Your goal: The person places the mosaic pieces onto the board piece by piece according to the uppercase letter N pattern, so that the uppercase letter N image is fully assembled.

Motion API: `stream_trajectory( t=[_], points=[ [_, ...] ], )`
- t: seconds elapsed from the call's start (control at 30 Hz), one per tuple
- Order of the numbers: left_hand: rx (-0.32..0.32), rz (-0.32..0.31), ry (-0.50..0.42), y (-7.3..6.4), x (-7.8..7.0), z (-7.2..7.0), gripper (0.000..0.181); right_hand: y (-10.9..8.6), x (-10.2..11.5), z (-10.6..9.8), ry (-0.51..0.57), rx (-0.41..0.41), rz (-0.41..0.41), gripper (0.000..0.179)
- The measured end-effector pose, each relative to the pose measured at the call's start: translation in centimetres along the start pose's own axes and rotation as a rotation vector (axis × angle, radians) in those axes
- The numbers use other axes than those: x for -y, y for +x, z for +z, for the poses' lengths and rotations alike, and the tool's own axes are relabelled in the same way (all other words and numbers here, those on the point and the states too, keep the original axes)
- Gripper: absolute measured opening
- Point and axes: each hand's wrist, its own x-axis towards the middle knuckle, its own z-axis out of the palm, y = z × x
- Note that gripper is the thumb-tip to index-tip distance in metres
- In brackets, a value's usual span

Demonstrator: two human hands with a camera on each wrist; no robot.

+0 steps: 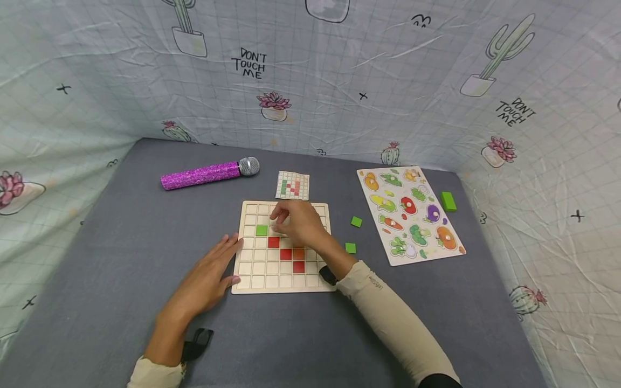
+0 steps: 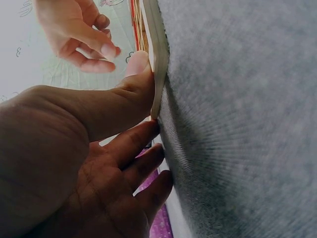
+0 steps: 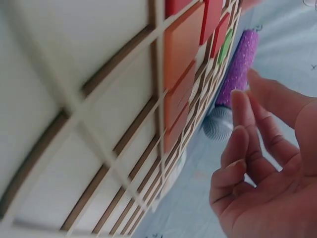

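Note:
A square wooden grid board (image 1: 249, 281) lies on the grey table. My left hand (image 1: 201, 283) rests at its left edge, the thumb touching the rim near the front corner and the fingers fairly straight. Over the upper middle of the grid hovers my right hand (image 1: 303, 223), fingers loosely bent; nothing shows between them in the right wrist view. One green tile (image 1: 261, 230) and three red tiles (image 1: 285, 254) run diagonally across the cells. Beside them sits a column of orange tiles (image 3: 183, 44), partly hidden by the right hand in the head view.
Behind the board lies a small pattern card (image 1: 280, 189). Two loose green tiles (image 1: 356, 221) are to the right, before a vegetable puzzle board (image 1: 395, 245) and a green block (image 1: 448, 201). A glittery purple microphone (image 1: 208, 174) lies back left. Printed cloth (image 1: 339, 124) hangs around the table.

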Motion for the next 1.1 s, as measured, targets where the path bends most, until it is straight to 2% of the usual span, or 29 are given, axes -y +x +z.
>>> stream_trajectory(
  t=[0.3,0.57,1.1],
  points=[
    [-0.005,0.008,-0.003,-0.1,0.0,0.1,0.083,-1.3,-2.1,-1.6,0.039,-0.039,-0.066,0.018],
    [-0.008,0.007,0.004,-0.1,0.1,0.3,0.083,-2.8,-4.6,-3.1,0.055,-0.089,-0.069,0.018],
    [-0.008,-0.002,0.010,-0.1,0.0,0.3,0.085,-5.4,-9.1,-6.0,0.036,-0.162,0.018,0.021]
  ],
)
